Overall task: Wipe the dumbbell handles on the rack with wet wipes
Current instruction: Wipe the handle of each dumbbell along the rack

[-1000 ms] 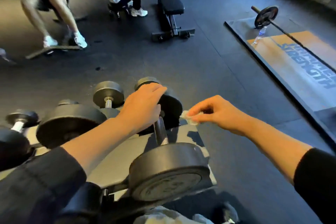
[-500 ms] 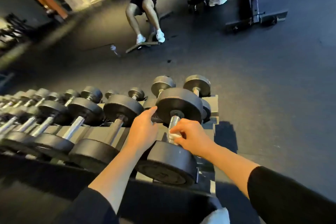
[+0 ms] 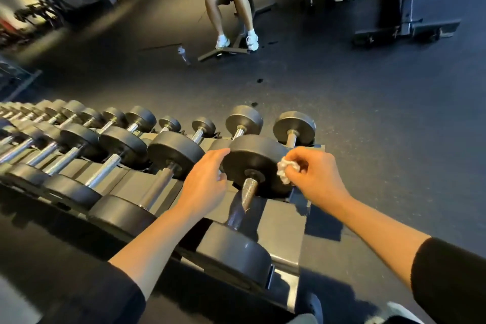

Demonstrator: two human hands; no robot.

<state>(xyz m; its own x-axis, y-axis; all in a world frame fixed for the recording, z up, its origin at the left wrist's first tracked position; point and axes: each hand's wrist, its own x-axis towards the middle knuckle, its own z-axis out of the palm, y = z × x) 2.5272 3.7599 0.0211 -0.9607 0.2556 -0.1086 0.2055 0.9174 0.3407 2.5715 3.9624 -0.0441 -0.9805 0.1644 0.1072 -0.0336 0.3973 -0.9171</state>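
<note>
While L hand [image 3: 203, 183] rests, R hand [image 3: 314, 179] pinches crumpled wipe [image 3: 284, 171].

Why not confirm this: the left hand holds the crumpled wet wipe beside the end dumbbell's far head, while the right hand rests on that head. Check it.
The hands are swapped. In the head view the right hand pinches the crumpled wet wipe beside the end dumbbell's far head, and the left hand rests on that head with nothing in it. The bare handle lies between them.
</note>
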